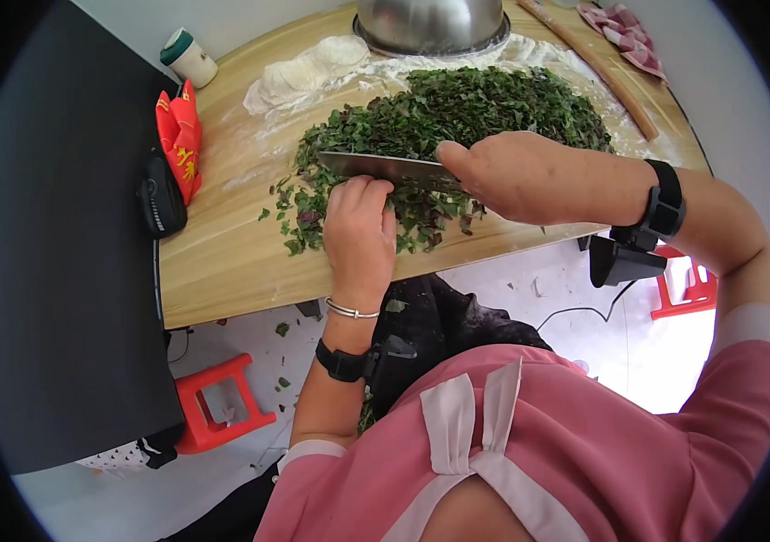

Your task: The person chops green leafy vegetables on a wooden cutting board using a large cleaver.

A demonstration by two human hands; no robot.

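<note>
A large heap of chopped leafy greens covers the middle of the wooden table. My right hand is closed round the handle of a kitchen knife, whose broad blade points left across the near side of the heap. The handle itself is hidden in my fist. My left hand rests at the heap's near edge with its fingers curled together, fingertips right at the blade. Whatever lies under those fingers is hidden. Loose leaf bits are scattered round both hands.
Behind the greens lie floured dough, an upturned metal bowl and, at right, a rolling pin and checked cloth. A cup, red packet and black case line the left edge. Red stools stand below.
</note>
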